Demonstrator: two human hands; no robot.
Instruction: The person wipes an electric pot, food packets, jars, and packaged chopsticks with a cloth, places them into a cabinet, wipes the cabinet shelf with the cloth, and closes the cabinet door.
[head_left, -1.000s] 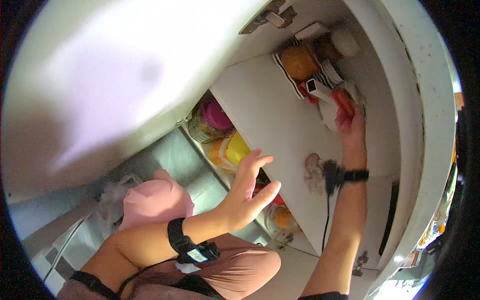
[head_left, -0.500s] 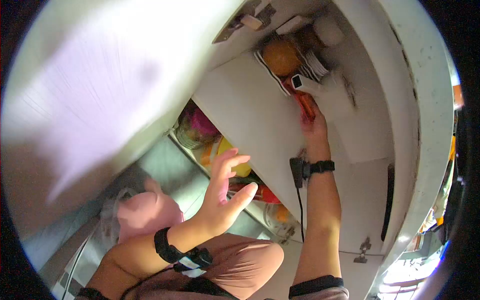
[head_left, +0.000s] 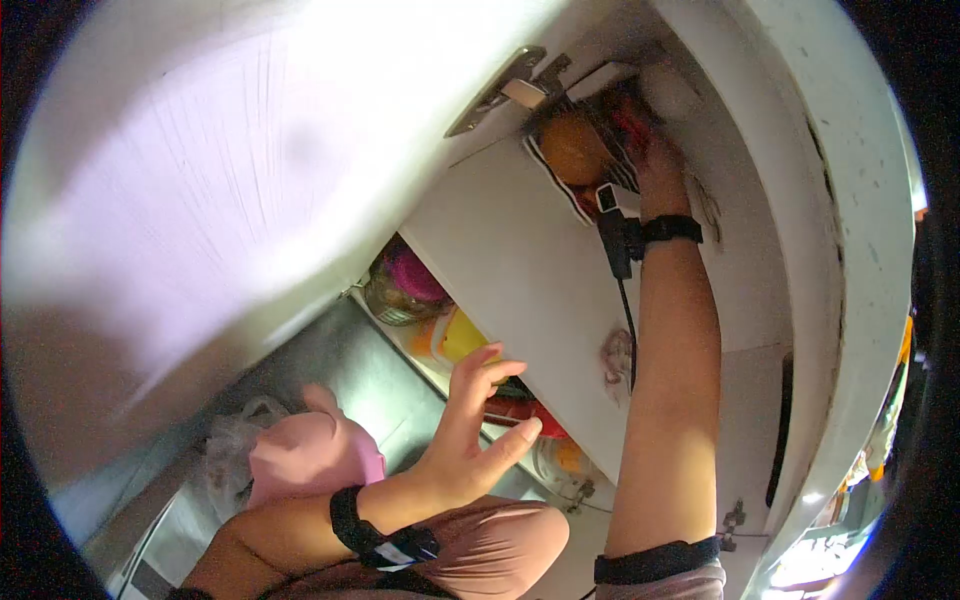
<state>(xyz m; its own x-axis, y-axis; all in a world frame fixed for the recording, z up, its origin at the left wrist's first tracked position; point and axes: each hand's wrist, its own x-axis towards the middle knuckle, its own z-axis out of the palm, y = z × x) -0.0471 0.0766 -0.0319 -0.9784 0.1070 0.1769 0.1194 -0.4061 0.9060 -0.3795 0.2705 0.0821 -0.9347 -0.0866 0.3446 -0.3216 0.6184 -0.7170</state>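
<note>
My right hand (head_left: 660, 165) reaches deep into the white cabinet, its fingers dim and blurred around a small red packet (head_left: 631, 127). Just left of it are a round orange-brown item (head_left: 572, 147) and a black-and-white striped thing (head_left: 552, 172) against the back. A small white box-shaped end (head_left: 613, 198) shows beside my wrist, partly covered by the black wrist device. My left hand (head_left: 475, 430) hangs in front of the cabinet, fingers apart and curved, with nothing in it.
A white shelf board (head_left: 500, 270) crosses the cabinet. Beneath it sit a jar with a purple top (head_left: 410, 280), a yellow item (head_left: 462, 335) and a red packet (head_left: 525, 412). An open door with a metal hinge (head_left: 510, 90) is at left; a pink bag (head_left: 310, 455) lies below.
My right hand has gone farther into the cabinet, carrying the red packet past the striped thing. My left hand has shifted slightly down and right in view, still open.
</note>
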